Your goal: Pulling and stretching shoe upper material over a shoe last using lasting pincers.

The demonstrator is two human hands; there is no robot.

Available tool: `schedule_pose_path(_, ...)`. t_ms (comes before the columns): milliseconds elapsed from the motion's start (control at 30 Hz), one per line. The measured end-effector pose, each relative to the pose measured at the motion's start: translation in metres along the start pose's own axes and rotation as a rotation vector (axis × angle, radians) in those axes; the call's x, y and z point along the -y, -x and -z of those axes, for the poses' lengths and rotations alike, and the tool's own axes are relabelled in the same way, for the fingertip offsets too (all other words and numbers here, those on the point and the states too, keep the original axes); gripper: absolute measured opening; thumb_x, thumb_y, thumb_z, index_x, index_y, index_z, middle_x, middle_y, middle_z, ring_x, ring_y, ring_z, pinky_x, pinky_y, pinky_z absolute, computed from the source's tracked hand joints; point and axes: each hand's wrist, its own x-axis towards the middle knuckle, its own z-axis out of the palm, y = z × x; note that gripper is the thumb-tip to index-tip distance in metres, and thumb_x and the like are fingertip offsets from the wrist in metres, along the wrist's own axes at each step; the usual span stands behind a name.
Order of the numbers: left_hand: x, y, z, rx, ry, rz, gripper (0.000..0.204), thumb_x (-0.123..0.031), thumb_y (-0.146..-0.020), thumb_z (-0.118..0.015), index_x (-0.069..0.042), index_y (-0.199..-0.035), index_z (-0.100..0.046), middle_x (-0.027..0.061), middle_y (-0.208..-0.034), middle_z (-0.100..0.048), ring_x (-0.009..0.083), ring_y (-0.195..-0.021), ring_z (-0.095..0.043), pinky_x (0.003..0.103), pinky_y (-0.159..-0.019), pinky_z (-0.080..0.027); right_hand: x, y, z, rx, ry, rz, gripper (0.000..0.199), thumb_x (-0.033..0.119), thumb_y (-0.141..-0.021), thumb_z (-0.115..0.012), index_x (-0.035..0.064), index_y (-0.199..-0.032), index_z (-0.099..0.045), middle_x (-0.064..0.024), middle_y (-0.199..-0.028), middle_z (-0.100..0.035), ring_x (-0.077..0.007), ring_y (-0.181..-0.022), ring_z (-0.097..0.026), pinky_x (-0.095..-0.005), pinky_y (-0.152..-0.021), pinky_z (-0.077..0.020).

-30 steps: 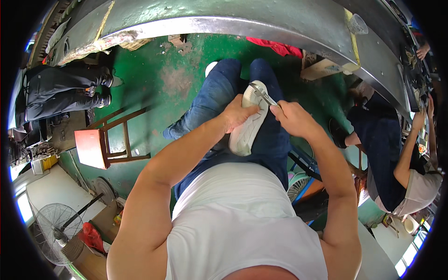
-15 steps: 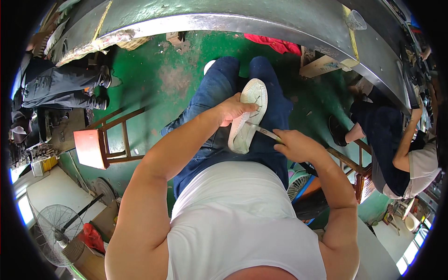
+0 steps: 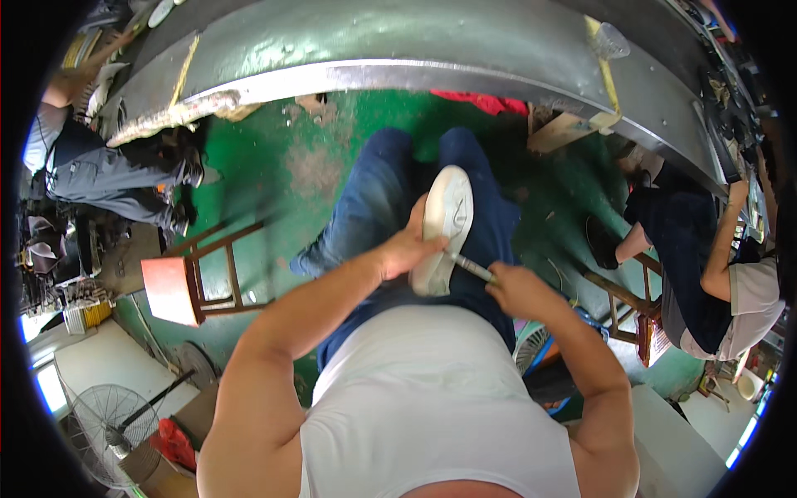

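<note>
Head view, looking down over a white shirt and blue-jeaned knees: the left hand [image 3: 408,249] sits at the centre of the frame, fingers curled and pressed onto the side of a white shoe [image 3: 444,228] that lies lengthwise over the lap, toe toward the upper part of the frame. Just right of it, the right hand [image 3: 515,290] is closed in a fist around a slim metal tool [image 3: 469,266], whose tip touches the shoe's lower edge. Above the knees spreads the green floor [image 3: 282,166], and across the top of the frame curves a grey metal workbench [image 3: 374,41] with a red cloth [image 3: 490,101] under its edge. At centre left stands a wooden stool [image 3: 195,278]; a floor fan [image 3: 104,419] sits in the lower left. Another person in grey [image 3: 108,178] sits at upper left, and a person in a dark apron [image 3: 706,274] sits at the right edge on a wooden chair
</note>
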Motion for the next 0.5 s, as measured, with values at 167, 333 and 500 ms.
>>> schedule_pose_path(167, 0.026, -0.008, -0.012, -0.155, -0.055, -0.063, 0.100, -0.012, -0.084, -0.072, -0.007, -0.157, -0.004, 0.0232, -0.148, -0.039, 0.0321, -0.137, -0.041, 0.041, -0.113, -0.036, 0.027, 0.021, -0.012, 0.011, 0.311, -0.038, 0.020, 0.019, -0.092, -0.059, 0.0014, -0.102, -0.059, -0.0212, -0.095, -0.067, -0.0405, -0.083, -0.068, -0.0480, -0.076, -0.0547)
schedule_pose_path(333, 0.037, 0.019, -0.013, -0.153, -0.566, -0.085, 0.106, -0.022, -0.092, -0.066, -0.002, -0.153, 0.019, 0.0284, -0.159, -0.013, 0.0347, -0.147, -0.023, 0.036, -0.119, -0.022, -0.020, 0.007, 0.004, 0.305, -0.105, -0.089, 0.024, 0.025, -0.094, -0.062, 0.0024, -0.098, -0.060, -0.0136, -0.088, -0.069, -0.0283, -0.076, -0.070, -0.0408, -0.062, -0.0566)
schedule_pose_path(500, 0.024, 0.039, -0.011, 0.022, -0.488, 0.027, 0.114, -0.026, -0.090, -0.067, 0.006, -0.149, 0.025, 0.0325, -0.160, 0.004, 0.0400, -0.152, 0.000, 0.039, -0.123, -0.012, 0.002, 0.008, 0.048, 0.380, -0.360, -0.268, 0.031, 0.033, -0.098, -0.059, 0.0025, -0.100, -0.059, -0.0100, -0.084, -0.068, -0.0195, -0.069, -0.068, -0.0332, -0.057, -0.0570)
